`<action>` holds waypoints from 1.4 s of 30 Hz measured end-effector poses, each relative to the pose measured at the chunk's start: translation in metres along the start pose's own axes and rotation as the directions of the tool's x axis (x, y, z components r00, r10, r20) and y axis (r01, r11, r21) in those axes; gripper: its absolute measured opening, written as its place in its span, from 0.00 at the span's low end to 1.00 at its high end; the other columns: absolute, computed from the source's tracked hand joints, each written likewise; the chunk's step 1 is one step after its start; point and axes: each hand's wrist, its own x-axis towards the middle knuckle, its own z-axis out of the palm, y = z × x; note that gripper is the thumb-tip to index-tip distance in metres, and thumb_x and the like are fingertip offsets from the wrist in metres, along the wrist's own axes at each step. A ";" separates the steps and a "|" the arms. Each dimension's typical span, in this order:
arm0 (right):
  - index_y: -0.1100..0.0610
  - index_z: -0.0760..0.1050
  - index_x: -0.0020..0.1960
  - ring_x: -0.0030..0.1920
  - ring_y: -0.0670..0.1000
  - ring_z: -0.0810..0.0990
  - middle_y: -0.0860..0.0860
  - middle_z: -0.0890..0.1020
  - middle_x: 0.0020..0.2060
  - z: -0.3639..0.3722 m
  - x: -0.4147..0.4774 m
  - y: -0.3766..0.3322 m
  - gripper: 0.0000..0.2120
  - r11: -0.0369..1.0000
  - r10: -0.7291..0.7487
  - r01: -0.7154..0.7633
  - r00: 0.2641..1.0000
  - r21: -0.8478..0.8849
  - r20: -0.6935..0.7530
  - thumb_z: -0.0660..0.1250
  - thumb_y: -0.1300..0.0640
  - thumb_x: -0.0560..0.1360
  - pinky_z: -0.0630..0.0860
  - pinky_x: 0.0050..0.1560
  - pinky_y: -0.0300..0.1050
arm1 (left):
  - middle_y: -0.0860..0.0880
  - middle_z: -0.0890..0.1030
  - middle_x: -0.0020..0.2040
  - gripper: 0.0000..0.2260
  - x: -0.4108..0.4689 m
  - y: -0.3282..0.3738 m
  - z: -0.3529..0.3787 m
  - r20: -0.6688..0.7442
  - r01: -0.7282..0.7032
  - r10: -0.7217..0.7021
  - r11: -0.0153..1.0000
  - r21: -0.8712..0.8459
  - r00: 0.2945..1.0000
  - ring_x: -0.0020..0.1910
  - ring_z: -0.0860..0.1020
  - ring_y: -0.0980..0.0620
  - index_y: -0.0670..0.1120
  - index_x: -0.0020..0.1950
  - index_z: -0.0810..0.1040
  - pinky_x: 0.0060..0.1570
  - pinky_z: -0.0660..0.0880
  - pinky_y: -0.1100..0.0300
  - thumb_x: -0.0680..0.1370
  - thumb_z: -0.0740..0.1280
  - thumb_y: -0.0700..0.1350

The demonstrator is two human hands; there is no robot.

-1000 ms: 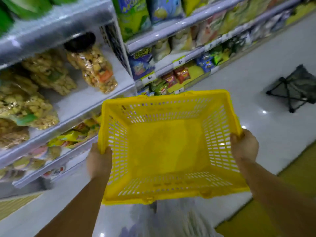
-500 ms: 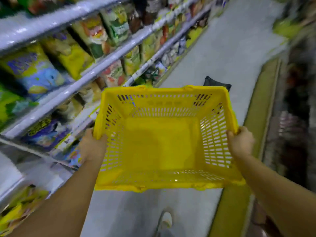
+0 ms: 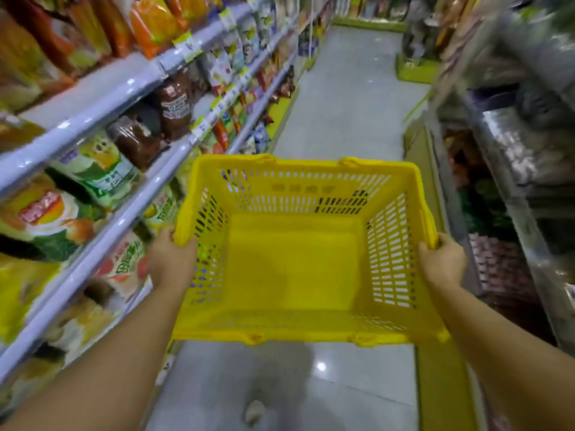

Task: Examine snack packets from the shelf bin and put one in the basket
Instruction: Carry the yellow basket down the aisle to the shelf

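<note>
Yellow slotted plastic basket [image 3: 298, 165] centre frame, empty; left hand [image 3: 170, 261] and right hand [image 3: 441, 264] each grasping side rim. Colourful snack packets [image 3: 102, 175] at left of frame untouched; examining, picking both remain.

A yellow plastic basket [image 3: 292, 262] with slotted walls and a solid floor is held open side up and roughly level at about waist height, empty, with its two handles folded down outside the far and near rims. The left hand [image 3: 171, 259] grips its left rim and the right hand [image 3: 441, 262] its right rim. Snack packets [image 3: 102, 169] in green, orange, brown and red stand in blurred rows on the shelves [image 3: 102, 88] just left of the basket.
</note>
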 end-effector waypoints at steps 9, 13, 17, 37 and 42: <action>0.68 0.77 0.52 0.45 0.65 0.78 0.68 0.81 0.46 0.022 0.136 -0.036 0.08 0.996 0.058 -0.051 0.993 0.074 -0.101 0.67 0.63 0.76 0.68 0.43 0.52 | 0.35 0.82 0.50 0.16 0.110 0.115 0.103 0.069 -0.138 0.140 0.990 -0.033 0.988 0.49 0.80 0.36 0.40 0.60 0.78 0.49 0.73 0.48 0.74 0.72 0.43; 0.65 0.78 0.50 0.42 0.63 0.76 0.66 0.81 0.43 0.031 0.219 -0.041 0.07 0.995 0.075 -0.066 0.989 0.075 -0.128 0.68 0.61 0.75 0.66 0.41 0.51 | 0.35 0.82 0.52 0.16 0.141 0.164 0.171 0.074 -0.157 0.158 0.987 -0.027 0.985 0.51 0.79 0.36 0.40 0.61 0.78 0.49 0.72 0.48 0.74 0.72 0.43; 0.64 0.79 0.52 0.48 0.66 0.79 0.65 0.82 0.44 0.030 0.312 -0.047 0.09 0.997 0.074 -0.069 0.991 0.047 -0.112 0.69 0.60 0.74 0.72 0.47 0.53 | 0.34 0.81 0.53 0.16 0.160 0.216 0.239 0.061 -0.091 0.096 0.993 -0.074 0.994 0.52 0.78 0.35 0.38 0.60 0.77 0.50 0.72 0.47 0.74 0.72 0.42; 0.64 0.77 0.57 0.53 0.67 0.78 0.66 0.81 0.50 0.107 0.647 -0.116 0.13 0.995 0.095 -0.092 0.991 0.042 -0.092 0.67 0.58 0.76 0.74 0.55 0.57 | 0.42 0.81 0.45 0.07 0.341 0.407 0.488 0.146 -0.083 0.101 0.989 -0.126 0.984 0.39 0.76 0.43 0.44 0.53 0.76 0.40 0.70 0.52 0.77 0.70 0.42; 0.64 0.77 0.58 0.55 0.66 0.78 0.66 0.81 0.52 0.120 0.725 -0.126 0.13 0.990 0.139 -0.135 0.983 0.046 -0.120 0.67 0.58 0.76 0.72 0.56 0.57 | 0.40 0.81 0.51 0.17 0.388 0.463 0.549 0.157 -0.125 0.138 0.988 -0.089 0.978 0.42 0.75 0.44 0.39 0.63 0.76 0.42 0.67 0.53 0.77 0.70 0.44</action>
